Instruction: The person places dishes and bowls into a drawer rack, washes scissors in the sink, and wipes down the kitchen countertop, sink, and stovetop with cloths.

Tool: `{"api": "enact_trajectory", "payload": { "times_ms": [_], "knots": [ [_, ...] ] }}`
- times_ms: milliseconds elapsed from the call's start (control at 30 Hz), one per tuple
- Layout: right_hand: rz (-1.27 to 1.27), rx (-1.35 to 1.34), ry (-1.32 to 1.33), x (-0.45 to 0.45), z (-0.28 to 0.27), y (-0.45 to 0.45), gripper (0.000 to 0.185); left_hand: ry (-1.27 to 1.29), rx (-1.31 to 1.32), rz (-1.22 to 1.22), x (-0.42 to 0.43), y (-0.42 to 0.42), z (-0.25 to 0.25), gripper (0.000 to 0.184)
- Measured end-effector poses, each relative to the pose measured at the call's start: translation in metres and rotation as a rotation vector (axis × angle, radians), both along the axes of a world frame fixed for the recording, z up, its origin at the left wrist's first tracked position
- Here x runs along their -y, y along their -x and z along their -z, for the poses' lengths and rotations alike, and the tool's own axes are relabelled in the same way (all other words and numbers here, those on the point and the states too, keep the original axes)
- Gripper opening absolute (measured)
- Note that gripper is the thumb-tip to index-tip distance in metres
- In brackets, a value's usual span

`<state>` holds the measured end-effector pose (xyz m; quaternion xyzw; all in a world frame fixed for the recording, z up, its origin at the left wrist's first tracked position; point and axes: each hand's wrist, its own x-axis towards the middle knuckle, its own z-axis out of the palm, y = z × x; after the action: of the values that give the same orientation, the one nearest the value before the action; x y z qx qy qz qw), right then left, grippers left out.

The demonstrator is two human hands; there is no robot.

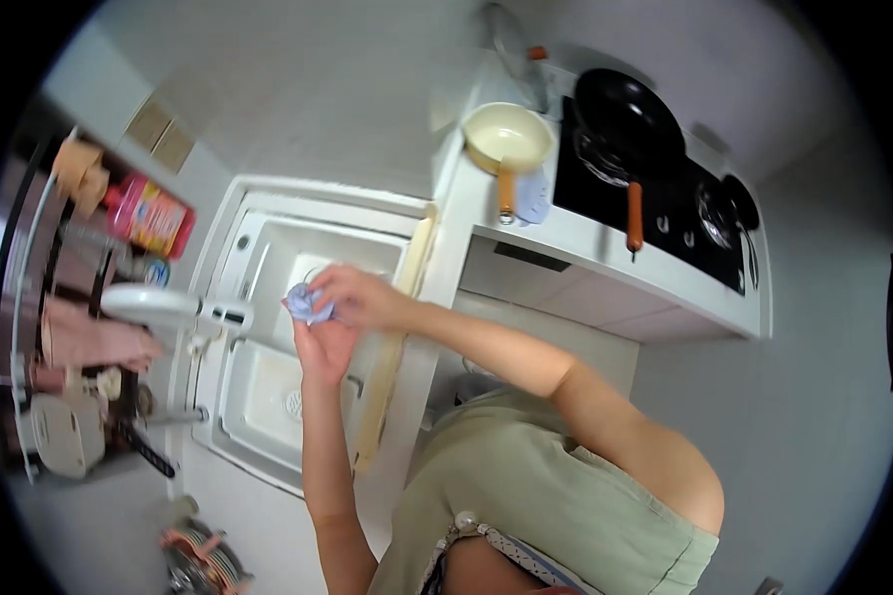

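Over the white double sink [253,223], both hands meet around a small crumpled lavender cloth [311,303]. My left hand [325,342] comes up from below, with the cloth bunched in its palm and fingers. From the right, my right hand [359,297] has its fingers bent onto the same cloth; the fingertips are partly hidden. A white faucet [164,305] reaches toward the hands from the left, its head a short way from the cloth. I cannot make out any running water.
Left of the sink are a pink detergent bottle [152,216], a pink cloth [94,335] and a white cutting board [67,434]. At upper right, a cream pan [509,137] stands beside the black stove [605,203], which carries a black wok [628,119]. A dish rack [203,560] sits lower left.
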<state>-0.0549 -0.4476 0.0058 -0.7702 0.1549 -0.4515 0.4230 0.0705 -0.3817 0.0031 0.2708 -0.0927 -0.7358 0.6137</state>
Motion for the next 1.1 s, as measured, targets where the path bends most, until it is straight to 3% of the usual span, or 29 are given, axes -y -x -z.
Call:
{"api": "enact_trajectory", "payload": {
  "times_ms": [67,133,167,233,300,367,400,467,500,600,667,733,800,833,900,1000,1100],
  "knots": [
    [0.119,-0.061,0.253,-0.022,-0.020,0.039,0.015,0.055,0.039,-0.055,0.015,-0.013,0.043,0.043],
    [0.310,-0.075,0.287,-0.026,-0.014,0.091,0.010,-0.033,0.071,-0.091,0.020,-0.021,0.062,0.034],
    [0.443,-0.047,0.199,-0.023,0.008,0.120,0.006,-0.070,0.113,-0.105,0.019,-0.025,0.062,0.032],
    [0.899,-0.049,-0.297,0.004,0.046,0.182,0.007,-0.139,0.201,-0.142,0.014,-0.025,0.056,0.028],
    [1.328,-0.339,-0.071,0.053,0.085,0.235,0.031,-0.150,0.303,-0.143,0.012,-0.011,0.038,0.029],
    [1.351,-0.487,-0.120,0.102,0.132,0.260,0.064,-0.138,0.382,-0.154,0.016,0.010,0.021,0.034],
    [1.303,-0.582,-0.242,0.120,0.152,0.259,0.071,-0.105,0.391,-0.145,0.018,0.020,0.020,0.035],
    [1.258,-0.883,-0.143,0.132,0.169,0.253,0.069,-0.044,0.410,-0.137,0.023,0.037,0.015,0.038],
    [1.343,-0.891,-0.016,0.131,0.175,0.249,0.053,-0.047,0.401,-0.155,0.025,0.048,0.012,0.040],
    [1.109,-0.578,0.057,0.109,0.186,0.280,0.033,-0.022,0.327,-0.212,0.033,0.070,0.015,0.041],
    [1.045,-0.249,-0.070,0.074,0.171,0.299,0.023,-0.044,0.267,-0.226,0.031,0.079,0.020,0.039],
    [0.851,-0.192,-0.492,0.042,0.171,0.320,0.019,-0.049,0.230,-0.255,0.029,0.091,0.021,0.036],
    [0.674,-0.094,-0.614,0.007,0.156,0.325,0.018,-0.051,0.229,-0.275,0.020,0.111,0.014,0.032],
    [0.540,0.161,-0.886,-0.005,0.149,0.319,0.021,-0.141,0.305,-0.318,0.015,0.122,0.011,0.032],
    [0.226,0.665,-1.410,-0.025,0.137,0.306,0.028,-0.060,0.270,-0.260,-0.001,0.121,0.027,0.031],
    [0.002,0.270,-1.333,-0.029,0.118,0.287,0.037,-0.038,0.223,-0.339,-0.018,0.126,0.018,0.027],
    [-0.254,0.569,-1.427,-0.019,0.051,0.257,0.034,0.118,0.315,-0.316,-0.039,0.114,0.000,0.030]
  ]
}}
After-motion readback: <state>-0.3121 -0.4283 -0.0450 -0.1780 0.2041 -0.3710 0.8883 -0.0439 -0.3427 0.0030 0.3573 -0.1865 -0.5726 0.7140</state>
